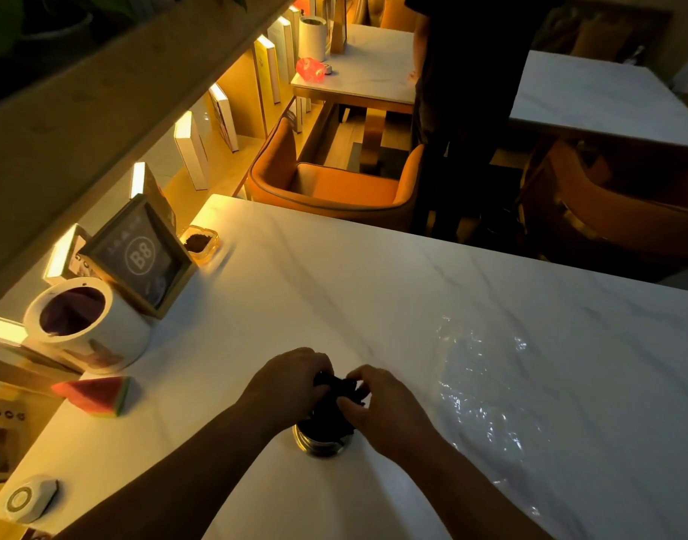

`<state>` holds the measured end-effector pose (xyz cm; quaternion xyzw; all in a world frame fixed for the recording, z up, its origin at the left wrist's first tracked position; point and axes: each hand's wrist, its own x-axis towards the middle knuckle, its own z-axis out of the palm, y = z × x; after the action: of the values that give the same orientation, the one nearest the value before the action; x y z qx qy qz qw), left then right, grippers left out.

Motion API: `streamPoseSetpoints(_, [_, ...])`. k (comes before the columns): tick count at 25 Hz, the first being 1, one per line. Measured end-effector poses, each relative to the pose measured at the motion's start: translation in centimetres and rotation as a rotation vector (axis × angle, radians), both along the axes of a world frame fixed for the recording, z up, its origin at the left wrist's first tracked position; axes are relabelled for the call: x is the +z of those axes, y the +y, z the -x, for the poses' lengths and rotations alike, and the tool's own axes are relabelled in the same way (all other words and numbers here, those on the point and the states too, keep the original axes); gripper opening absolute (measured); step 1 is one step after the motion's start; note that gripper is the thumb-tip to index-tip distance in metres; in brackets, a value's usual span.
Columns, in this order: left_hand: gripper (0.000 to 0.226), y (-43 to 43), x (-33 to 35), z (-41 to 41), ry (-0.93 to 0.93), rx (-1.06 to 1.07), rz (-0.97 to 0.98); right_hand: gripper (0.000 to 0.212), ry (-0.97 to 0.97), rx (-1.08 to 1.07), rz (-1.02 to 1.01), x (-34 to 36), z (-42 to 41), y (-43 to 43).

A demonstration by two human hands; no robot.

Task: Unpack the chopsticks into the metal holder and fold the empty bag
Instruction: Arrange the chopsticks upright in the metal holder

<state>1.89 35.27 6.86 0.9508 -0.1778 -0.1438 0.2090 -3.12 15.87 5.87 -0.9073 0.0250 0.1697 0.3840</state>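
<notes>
Hands: two, both mine, both on the same bundle.
Left hand [291,383]: fingers curled over the top of the chopsticks [339,388] from the left side, gripping.
Right hand [381,409]: thumb and fingertips pinch the bundle from the right; the other fingers are bent.
Chopsticks, count: one dark bundle. I cannot count the single sticks in this dim light.
Chopsticks, axis: long axis stands up from the table, lower ends down in the holder, upper ends between my two hands.
Metal holder [323,444]: one, round, upright on the marble table [373,290], directly below my hands at the near edge. Only its lower band shows.
Clear bag [484,383]: one, lying flat and crinkled on the table to the right of the holder, beside my right forearm. Its outline is hard to trace.
Left edge of table, one of each: white round bin [112,337] with dark lining, framed sign [139,259] marked B8, small glass dish [199,242] with dark contents, watermelon wedge [97,395], white call button [26,498].
Beyond the table: one orange chair [334,187], one person in dark clothes [471,91] standing.
</notes>
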Motion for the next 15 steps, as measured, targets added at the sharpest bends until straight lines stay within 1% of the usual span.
streamPoseSetpoints(2, [0.013,0.2,0.2,0.0,0.002,-0.005,0.008,0.025,-0.050,0.027,-0.004,-0.2,-0.2,0.4])
streamPoseSetpoints(4, [0.012,0.4,0.7,-0.1,-0.004,-0.010,0.006,0.023,-0.089,0.039,0.000,-0.1,-0.8,0.6])
streamPoseSetpoints(7, [0.011,1.0,2.7,-0.7,-0.019,-0.001,-0.002,0.026,-0.089,0.076,0.038,0.1,-1.5,0.5])
streamPoseSetpoints(9, [0.011,1.7,4.8,-1.3,-0.032,0.016,-0.006,0.032,-0.071,0.067,0.040,0.4,-1.8,0.4])
streamPoseSetpoints(11, [0.010,2.5,7.4,-2.0,-0.038,0.057,0.012,0.032,-0.058,0.040,0.030,0.7,-2.0,0.2])
streamPoseSetpoints(13, [0.009,3.9,9.9,-2.6,-0.030,0.118,0.059,0.025,-0.049,0.011,0.010,1.0,-2.2,0.1])
streamPoseSetpoints(15, [0.006,5.9,12.2,-3.0,0.008,0.184,0.139,0.015,-0.043,-0.048,-0.034,1.3,-2.4,-0.2])
